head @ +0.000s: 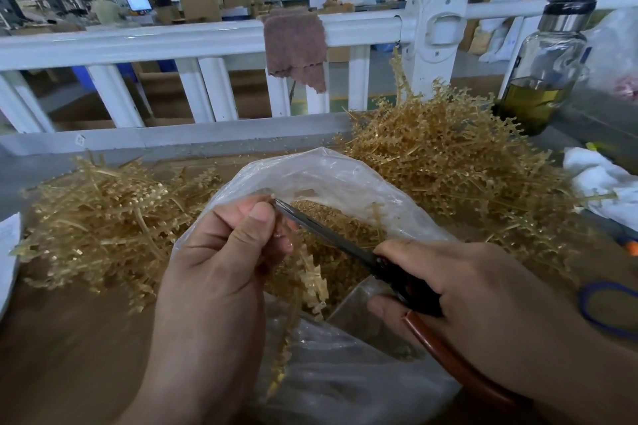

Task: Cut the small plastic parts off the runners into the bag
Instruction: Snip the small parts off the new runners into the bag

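Glossy clear plastic bag (321, 176), dark metal scissors (331, 235), seemingly translucent amber plastic runners (448, 155)

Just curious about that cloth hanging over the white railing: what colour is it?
The cloth is dusty pinkish brown, clearest in the head view.

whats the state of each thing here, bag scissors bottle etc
plastic bag, open, cut parts inside
scissors, blades look closed, gripped by right hand
runner, pinched by left hand, hanging over the plastic bag
glass bottle, capped, partly full
brown cloth, draped over the railing
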